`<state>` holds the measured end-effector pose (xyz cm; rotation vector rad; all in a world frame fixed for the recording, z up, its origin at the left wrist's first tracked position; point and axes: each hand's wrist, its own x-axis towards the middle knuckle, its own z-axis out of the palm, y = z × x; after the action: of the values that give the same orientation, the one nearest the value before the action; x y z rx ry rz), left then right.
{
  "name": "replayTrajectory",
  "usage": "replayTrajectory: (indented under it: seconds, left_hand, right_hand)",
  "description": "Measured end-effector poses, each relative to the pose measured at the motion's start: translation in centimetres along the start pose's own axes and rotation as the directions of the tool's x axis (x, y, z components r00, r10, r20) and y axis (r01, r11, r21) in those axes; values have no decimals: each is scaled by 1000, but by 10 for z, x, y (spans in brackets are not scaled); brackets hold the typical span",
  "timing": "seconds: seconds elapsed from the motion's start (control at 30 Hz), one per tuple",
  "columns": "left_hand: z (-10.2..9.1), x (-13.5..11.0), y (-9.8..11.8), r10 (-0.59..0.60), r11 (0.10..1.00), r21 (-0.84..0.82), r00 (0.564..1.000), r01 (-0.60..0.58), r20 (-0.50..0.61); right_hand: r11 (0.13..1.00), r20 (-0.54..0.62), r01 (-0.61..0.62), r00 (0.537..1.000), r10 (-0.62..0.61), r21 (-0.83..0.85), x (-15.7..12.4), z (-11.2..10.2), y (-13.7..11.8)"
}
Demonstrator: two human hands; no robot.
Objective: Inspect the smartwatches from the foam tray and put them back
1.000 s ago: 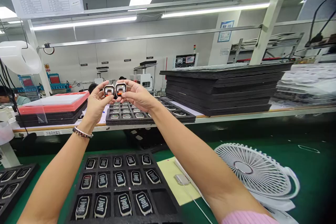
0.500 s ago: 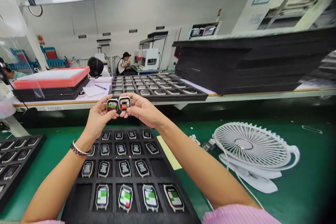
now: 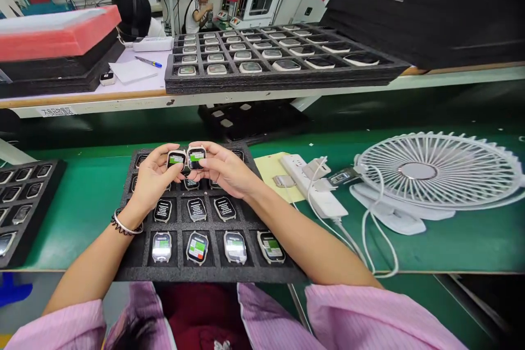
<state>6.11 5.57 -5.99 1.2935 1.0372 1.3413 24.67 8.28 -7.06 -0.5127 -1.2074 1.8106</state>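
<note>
Watches (image 3: 176, 159) and (image 3: 196, 156), one pinched by its edges in each of my hands, left (image 3: 153, 178) and right (image 3: 223, 169), hang touching over the tray (image 3: 135, 270), so a loose pinch could drop or scuff them.

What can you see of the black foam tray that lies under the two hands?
The black foam tray lies flat on the green bench mat at its near edge. A grid of square pockets holds small pale-cased watch bodies; the front row shows lit green screens, one pocket at far left looks empty. Both hands hover above its far rows.
</note>
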Motion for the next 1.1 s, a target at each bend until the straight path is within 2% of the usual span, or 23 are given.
replayTrajectory:
  seconds: [0.43, 0.6, 1.1]
  left_hand:
    - [1, -6, -4, -78, 996, -33, 995, 79, 56]
    - [2, -5, -6, -126, 991, -26, 991, 128, 48]
    - [0, -3, -9, -163, 986, -38, 986, 165, 37]
  right_hand:
    - [1000, -29, -8, 1000, 8, 8, -3, -7, 8]
    - [999, -55, -34, 998, 34, 1, -3, -7, 9]
    - [999, -76, -48, 996, 46, -21, -5, -7, 9]
